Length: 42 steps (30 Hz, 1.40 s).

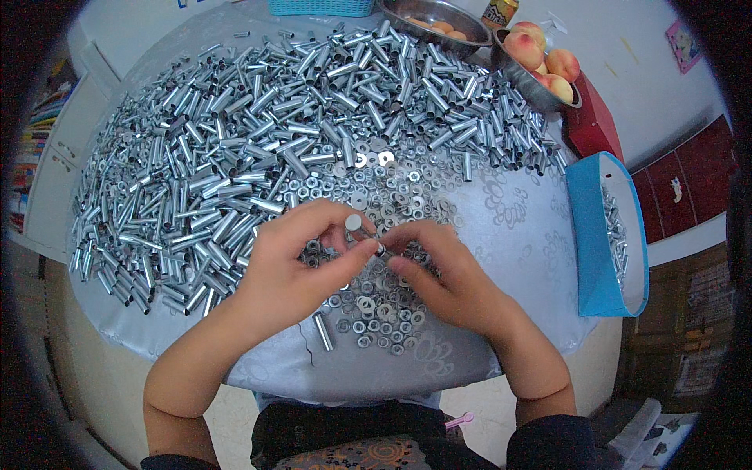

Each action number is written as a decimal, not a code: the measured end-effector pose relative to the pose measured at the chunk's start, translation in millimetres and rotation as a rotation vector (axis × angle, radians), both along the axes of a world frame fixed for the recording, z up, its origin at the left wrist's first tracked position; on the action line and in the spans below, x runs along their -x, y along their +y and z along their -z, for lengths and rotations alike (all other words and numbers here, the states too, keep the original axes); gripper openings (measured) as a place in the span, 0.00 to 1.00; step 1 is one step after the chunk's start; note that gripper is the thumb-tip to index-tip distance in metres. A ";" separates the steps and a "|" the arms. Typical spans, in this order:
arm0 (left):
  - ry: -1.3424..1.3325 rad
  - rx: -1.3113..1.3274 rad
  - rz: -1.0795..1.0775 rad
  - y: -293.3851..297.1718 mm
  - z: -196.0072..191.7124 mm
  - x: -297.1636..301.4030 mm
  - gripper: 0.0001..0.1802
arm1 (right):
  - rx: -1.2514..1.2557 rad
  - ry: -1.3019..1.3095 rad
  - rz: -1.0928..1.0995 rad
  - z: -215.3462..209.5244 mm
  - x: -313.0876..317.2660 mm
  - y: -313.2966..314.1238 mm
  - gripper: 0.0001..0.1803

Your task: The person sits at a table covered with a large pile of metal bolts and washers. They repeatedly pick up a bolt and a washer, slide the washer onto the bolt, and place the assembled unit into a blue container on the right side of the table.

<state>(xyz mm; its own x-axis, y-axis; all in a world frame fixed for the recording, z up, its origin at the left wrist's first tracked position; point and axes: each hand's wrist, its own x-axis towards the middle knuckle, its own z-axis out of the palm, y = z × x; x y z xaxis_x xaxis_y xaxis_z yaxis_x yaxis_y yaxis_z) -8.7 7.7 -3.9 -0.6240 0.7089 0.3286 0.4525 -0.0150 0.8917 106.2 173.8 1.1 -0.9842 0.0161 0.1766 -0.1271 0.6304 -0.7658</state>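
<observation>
Over the middle of the table, my left hand [301,249] is closed around a shiny metal bolt [354,223] with a flat round end turned up toward me. Its thumb and index finger press on the shaft, and much of the piece is hidden by the fingers. From the other side, my right hand [442,270] pinches the bolt's far end; whether a small part sits between those fingertips is too small to tell. Beneath both hands lie loose nuts and washers [384,309]. A single metal sleeve [323,333] rests near the table's front edge, below my left hand.
A wide heap of metal sleeves [227,125] covers the table's back and left. At right stands a blue fabric box [599,251] holding metal parts. Behind are a steel bowl of peaches [540,90], a bowl of eggs [407,23], a can [499,12] and a blue basket [321,8].
</observation>
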 end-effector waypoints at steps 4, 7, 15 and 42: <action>0.058 -0.008 0.020 1.1 -4.7 -2.2 0.09 | -0.020 0.013 -0.025 -0.7 0.6 -1.4 0.13; 0.088 0.001 0.019 0.8 -5.5 -1.9 0.09 | 0.008 0.011 -0.002 -1.3 -0.5 -2.1 0.12; 0.115 0.023 0.024 -0.7 5.4 -1.8 0.15 | 0.031 0.028 0.040 0.3 -0.9 -2.4 0.13; -0.605 0.044 0.186 -5.0 -6.0 -6.5 0.13 | 0.147 0.199 0.097 -12.9 -6.7 -4.8 0.19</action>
